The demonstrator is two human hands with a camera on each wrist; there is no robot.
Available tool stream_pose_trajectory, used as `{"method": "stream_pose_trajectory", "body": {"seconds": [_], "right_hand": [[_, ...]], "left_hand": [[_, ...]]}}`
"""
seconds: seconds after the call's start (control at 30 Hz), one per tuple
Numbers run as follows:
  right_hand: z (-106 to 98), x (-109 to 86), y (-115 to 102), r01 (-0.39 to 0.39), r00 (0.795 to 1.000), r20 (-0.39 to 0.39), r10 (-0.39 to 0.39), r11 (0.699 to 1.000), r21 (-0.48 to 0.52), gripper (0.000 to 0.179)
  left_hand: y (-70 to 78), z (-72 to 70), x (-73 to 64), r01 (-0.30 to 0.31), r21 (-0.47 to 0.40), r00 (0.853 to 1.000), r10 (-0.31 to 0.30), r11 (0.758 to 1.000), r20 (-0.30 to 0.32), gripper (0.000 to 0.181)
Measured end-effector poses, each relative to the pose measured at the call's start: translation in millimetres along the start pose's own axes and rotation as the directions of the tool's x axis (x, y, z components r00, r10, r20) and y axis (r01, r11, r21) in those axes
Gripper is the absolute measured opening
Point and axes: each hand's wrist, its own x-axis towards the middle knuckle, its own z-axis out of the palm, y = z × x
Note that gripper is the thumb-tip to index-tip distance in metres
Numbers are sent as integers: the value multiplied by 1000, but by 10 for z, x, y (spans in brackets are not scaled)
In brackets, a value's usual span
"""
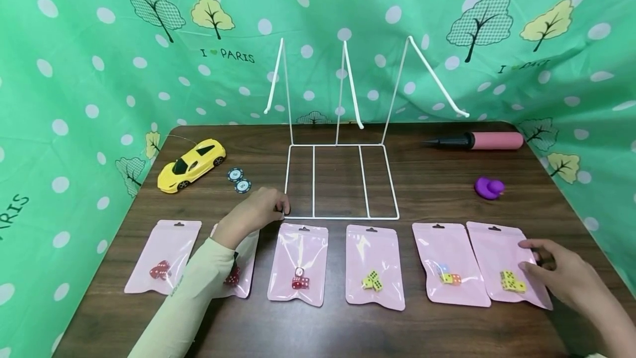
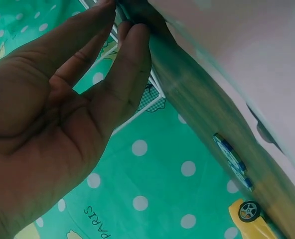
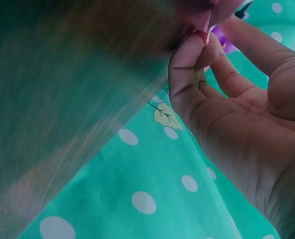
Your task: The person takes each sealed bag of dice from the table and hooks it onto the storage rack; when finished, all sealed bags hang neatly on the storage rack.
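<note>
My left hand [image 1: 255, 211] reaches to the near left corner of a white wire rack [image 1: 343, 217] and pinches the wire there, as the left wrist view also suggests with its fingertips [image 2: 137, 37] close together at the frame. My right hand [image 1: 563, 269] lies at the right edge of the rightmost pink pouch [image 1: 497, 247], which has yellow dice [image 1: 510, 282] inside. Thumb and forefinger touch this pouch a little apart from each other. More pink pouches lie in a row: one with mixed-colour dice [image 1: 432, 242], one with yellow dice [image 1: 358, 253], others with red dice [image 1: 283, 253].
Left of the rack are a yellow toy car [image 1: 192, 164] and two poker chips [image 1: 236, 175]. To its right lie a pink and black hand pump [image 1: 497, 140] and a purple rubber duck [image 1: 489, 188]. Green dotted cloth [image 1: 318, 4] hangs behind the brown table [image 1: 343, 327].
</note>
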Motion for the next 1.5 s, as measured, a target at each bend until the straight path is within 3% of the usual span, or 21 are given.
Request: {"method": "stream_pose_trajectory", "body": {"seconds": [0.13, 0.27, 0.47, 0.67, 0.8, 0.9, 1.03, 1.13, 1.33, 1.47, 1.5], "right_hand": [[-3, -3, -9, 21, 999, -37, -20, 1000, 18, 39], [-3, -30, -6, 34, 988, -150, -26, 998, 50, 36], [-8, -86, 3, 62, 956, -293, -19, 988, 140, 30], [-130, -73, -52, 109, 910, -414, -10, 970, 216, 35], [-217, -69, -146, 209, 871, -491, -18, 918, 338, 61], [-283, -67, -232, 295, 850, -527, -22, 849, 439, 73], [-331, -49, -365, 378, 811, -585, -13, 774, 507, 72], [-354, -58, -473, 401, 784, -620, 11, 753, 521, 70], [-428, -117, -711, 386, 760, -648, 43, 773, 504, 68], [-497, -128, -882, 409, 754, -652, 85, 715, 567, 67], [-512, -129, -922, 424, 752, -652, 97, 687, 591, 66]], "left_hand": [[-1, 13, -1, 16, -4, 1000, -16, 1000, -1, 11], [2, 27, 1, 7, 8, 1000, -6, 1000, -6, 12], [-2, 31, 10, 2, 9, 1000, -2, 1000, -9, 13], [-12, 30, 6, 0, 2, 1000, 0, 1000, -15, 14], [-11, 31, -3, -2, 10, 1000, 3, 1000, -23, 15], [2, 33, -5, -3, 20, 1000, 4, 1000, -22, 14], [16, 36, 1, -3, 24, 1000, 3, 1000, -18, 14], [19, 36, 8, 4, 19, 1000, -4, 1000, -17, 15], [19, 31, 12, 11, 10, 1000, -10, 1000, -14, 15], [19, 34, 3, 16, 6, 1000, -16, 1000, -19, 15], [21, 36, 0, 15, 6, 1000, -15, 1000, -20, 15]]}}
